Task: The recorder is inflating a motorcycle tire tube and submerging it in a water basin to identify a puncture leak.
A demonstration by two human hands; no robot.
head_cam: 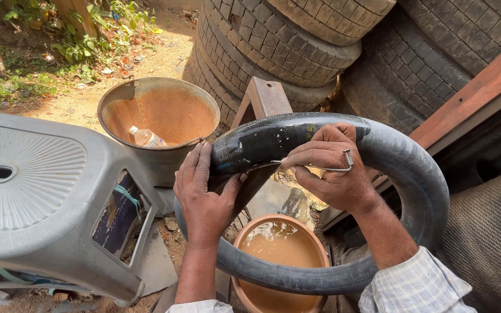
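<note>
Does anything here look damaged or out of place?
Yes. The grey plastic stool has a broken side, with a jagged hole. A plastic bottle lies inside the rusty metal tub. The inner tube held by both hands shows no visible damage.

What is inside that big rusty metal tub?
Inside the rusty metal tub lies a clear plastic bottle against orange-stained walls. The near rim hides its bottom, so any water is unseen.

Lighting: hard daylight from upper left; glare on sandy ground (163, 52); deep shadows right; focus sharp; edges bowed.
</note>
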